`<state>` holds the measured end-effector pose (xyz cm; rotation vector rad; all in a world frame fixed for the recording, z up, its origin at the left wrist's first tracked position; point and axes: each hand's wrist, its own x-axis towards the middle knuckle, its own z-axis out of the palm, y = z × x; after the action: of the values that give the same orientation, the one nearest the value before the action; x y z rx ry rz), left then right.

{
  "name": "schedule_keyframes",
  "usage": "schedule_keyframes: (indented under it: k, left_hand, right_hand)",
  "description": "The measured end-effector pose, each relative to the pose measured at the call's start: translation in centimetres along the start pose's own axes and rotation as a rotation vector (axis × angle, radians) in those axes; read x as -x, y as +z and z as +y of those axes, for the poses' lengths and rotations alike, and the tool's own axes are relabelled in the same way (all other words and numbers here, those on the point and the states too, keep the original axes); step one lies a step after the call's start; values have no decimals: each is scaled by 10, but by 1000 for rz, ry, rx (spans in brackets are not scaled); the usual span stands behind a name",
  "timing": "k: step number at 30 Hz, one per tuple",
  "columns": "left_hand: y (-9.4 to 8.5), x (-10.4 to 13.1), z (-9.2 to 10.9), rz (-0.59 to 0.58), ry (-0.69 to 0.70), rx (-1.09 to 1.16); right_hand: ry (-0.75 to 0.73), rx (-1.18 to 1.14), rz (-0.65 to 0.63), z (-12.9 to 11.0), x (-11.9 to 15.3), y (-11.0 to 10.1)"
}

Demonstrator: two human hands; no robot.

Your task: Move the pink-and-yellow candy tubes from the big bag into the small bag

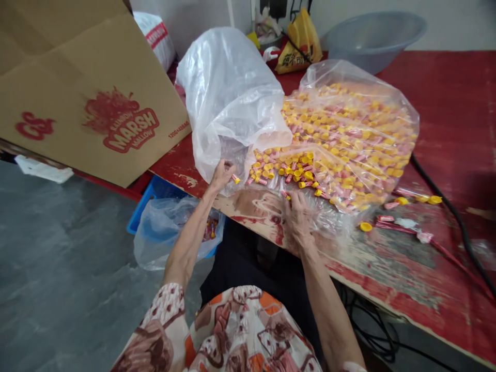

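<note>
My left hand [223, 174] is closed at the mouth of a white plastic bag [232, 88], with a small yellow-capped piece [235, 179] at its fingertips. Near the table edge, my right hand [297, 212] has its fingers bent together around a small pink piece with a yellow end [285, 195]. Just beyond my right hand lies a large clear bag [349, 139] full of pink pieces with yellow caps. Several of these pieces [304, 173] spill at its open mouth, between my two hands.
A large cardboard box [77, 93] leans at the left. Below the red table [445, 103] sits a blue crate [141, 206] with a plastic bag in it. A basin [375, 41] and a yellow bag [300, 44] stand behind. A black cable [445, 191] crosses the right side.
</note>
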<state>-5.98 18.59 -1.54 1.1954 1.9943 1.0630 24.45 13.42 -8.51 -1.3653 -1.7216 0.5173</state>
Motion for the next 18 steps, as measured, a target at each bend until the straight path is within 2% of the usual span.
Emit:
schedule_keyframes:
  k: [2,5,7,10,12,15,18]
  left_hand:
    - [4,15,7,-70,-57,197]
    - [14,37,20,-182,-57,446]
    - [24,49,28,-259,-46,566]
    - [42,62,33,-365,-102,602]
    - [51,66,32,-392,-160,593]
    - [57,69,27,-398,-199,635]
    - [59,73,19,-498,-199,648]
  right_hand:
    - [58,-68,9,-4,-4,0]
    - [199,-280,73,-14,-12,1]
    - [242,-390,32,-19,-13,3]
    - [141,-326,-99,-19,-9,5]
    - [98,-248,-140,-17,-5,4]
    - [223,-326,-100,-17,-2,-2]
    - [353,-572,-96,-22,-3,-7]
